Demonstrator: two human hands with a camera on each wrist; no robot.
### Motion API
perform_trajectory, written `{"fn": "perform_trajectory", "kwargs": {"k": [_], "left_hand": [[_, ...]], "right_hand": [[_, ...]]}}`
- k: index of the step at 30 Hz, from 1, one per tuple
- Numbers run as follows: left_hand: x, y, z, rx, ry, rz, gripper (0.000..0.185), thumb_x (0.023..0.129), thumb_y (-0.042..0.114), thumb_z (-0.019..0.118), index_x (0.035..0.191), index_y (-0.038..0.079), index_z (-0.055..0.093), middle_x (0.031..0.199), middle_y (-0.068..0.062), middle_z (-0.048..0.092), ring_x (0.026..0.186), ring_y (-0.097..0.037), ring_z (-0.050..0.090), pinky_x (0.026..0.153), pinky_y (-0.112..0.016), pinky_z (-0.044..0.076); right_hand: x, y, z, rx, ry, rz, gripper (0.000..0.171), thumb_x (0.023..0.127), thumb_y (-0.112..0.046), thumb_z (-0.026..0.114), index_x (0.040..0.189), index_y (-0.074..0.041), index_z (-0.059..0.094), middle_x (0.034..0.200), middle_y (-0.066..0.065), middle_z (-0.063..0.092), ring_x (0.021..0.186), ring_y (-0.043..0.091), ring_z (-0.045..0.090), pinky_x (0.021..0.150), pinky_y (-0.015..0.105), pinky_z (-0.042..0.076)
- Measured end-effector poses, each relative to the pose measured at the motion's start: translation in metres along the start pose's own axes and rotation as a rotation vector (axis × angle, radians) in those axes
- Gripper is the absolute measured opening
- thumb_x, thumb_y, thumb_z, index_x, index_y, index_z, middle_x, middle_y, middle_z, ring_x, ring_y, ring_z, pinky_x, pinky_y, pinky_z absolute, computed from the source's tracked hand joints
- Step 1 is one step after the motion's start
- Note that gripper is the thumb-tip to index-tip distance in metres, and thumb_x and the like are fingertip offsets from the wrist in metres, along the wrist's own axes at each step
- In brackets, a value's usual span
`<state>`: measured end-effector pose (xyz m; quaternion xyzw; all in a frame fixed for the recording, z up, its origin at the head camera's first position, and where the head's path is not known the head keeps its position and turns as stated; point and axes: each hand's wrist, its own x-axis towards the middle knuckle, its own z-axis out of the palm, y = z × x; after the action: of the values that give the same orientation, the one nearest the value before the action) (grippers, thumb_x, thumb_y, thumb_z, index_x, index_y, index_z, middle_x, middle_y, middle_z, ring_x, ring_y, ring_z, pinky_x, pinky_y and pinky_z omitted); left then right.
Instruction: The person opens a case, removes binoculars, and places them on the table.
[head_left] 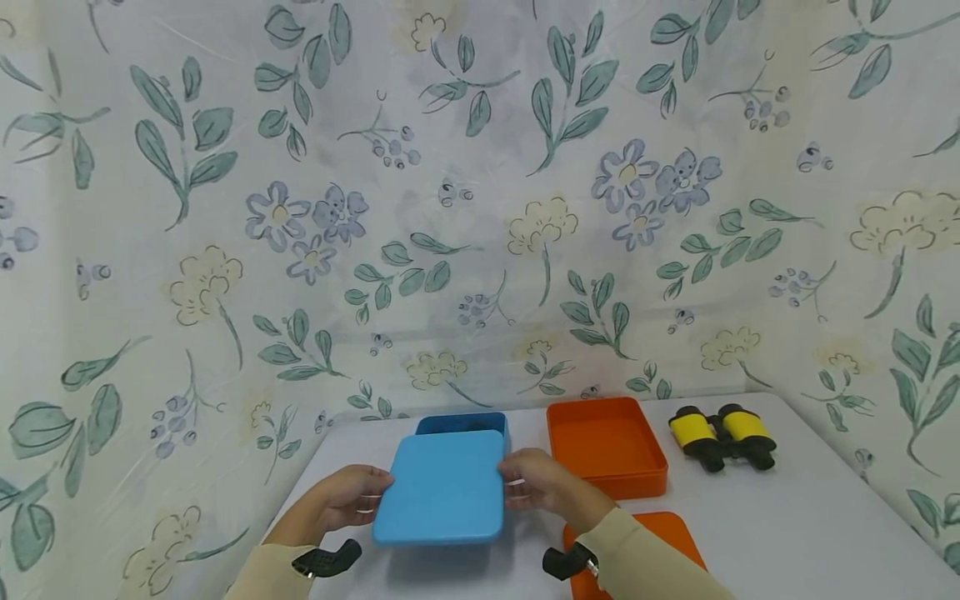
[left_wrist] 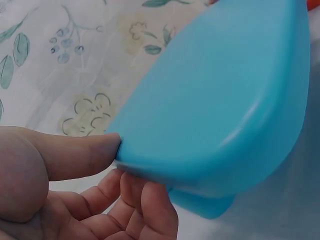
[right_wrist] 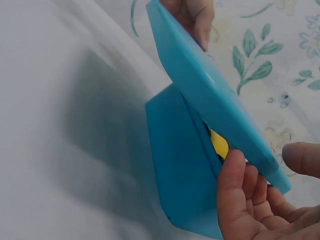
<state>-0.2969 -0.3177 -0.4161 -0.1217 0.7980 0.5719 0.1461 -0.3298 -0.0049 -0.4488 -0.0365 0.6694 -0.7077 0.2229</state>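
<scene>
white table [head_left: 787, 533] | floral curtain [head_left: 225, 208] behind | both hands grip blue lid [head_left: 442, 487] above blue box [head_left: 461, 423]

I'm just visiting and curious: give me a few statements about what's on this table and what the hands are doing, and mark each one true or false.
1. Both hands hold the blue lid. True: the left hand grips its left edge and the right hand its right edge.
2. The lid is pressed flat and shut on the blue box. False: it sits above the box, with a gap that the right wrist view shows.
3. The orange box has its lid on. False: it stands open, and an orange lid lies on the table nearer the person.
4. Yellow and black binoculars lie to the right of the orange box. True.
5. Something yellow shows inside the blue box. True.
</scene>
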Motion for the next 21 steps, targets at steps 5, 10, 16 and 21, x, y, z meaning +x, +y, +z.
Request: {"fn": "perform_trajectory", "kwargs": {"k": [5,10,16,21], "left_hand": [[-0.010,-0.008,-0.001,-0.007,-0.047,-0.016,0.033,0.095,0.015,0.062,0.117,-0.009,0.054,0.099,-0.015,0.063,0.090,-0.027,0.062,0.077,-0.040,0.054],[-0.023,-0.015,-0.002,-0.007,-0.070,-0.034,0.032,0.095,0.015,0.062,0.115,-0.008,0.054,0.098,-0.015,0.063,0.088,-0.026,0.063,0.078,-0.040,0.055],[-0.036,-0.025,-0.001,-0.021,-0.078,-0.080,0.033,0.094,0.015,0.065,0.116,-0.007,0.052,0.100,-0.015,0.064,0.089,-0.026,0.063,0.080,-0.040,0.055],[-0.046,-0.032,-0.003,-0.027,-0.129,-0.068,0.031,0.095,0.015,0.064,0.113,-0.006,0.052,0.098,-0.014,0.064,0.089,-0.025,0.064,0.080,-0.040,0.055]], "right_hand": [[-0.012,0.004,0.000,-0.015,-0.025,0.006,0.037,0.097,-0.016,0.061,0.124,0.007,0.049,0.105,0.018,0.058,0.089,0.030,0.062,0.075,0.040,0.058],[-0.019,0.009,0.000,-0.017,-0.071,0.060,0.031,0.098,-0.014,0.060,0.120,0.005,0.051,0.103,0.019,0.060,0.087,0.029,0.062,0.075,0.041,0.058],[-0.029,0.016,0.002,-0.028,-0.115,0.101,0.026,0.098,-0.013,0.059,0.117,0.004,0.052,0.102,0.019,0.060,0.086,0.028,0.062,0.074,0.041,0.058],[-0.035,0.023,0.004,-0.030,-0.144,0.126,0.023,0.098,-0.013,0.059,0.114,0.002,0.053,0.101,0.018,0.060,0.086,0.027,0.062,0.075,0.040,0.058]]}}
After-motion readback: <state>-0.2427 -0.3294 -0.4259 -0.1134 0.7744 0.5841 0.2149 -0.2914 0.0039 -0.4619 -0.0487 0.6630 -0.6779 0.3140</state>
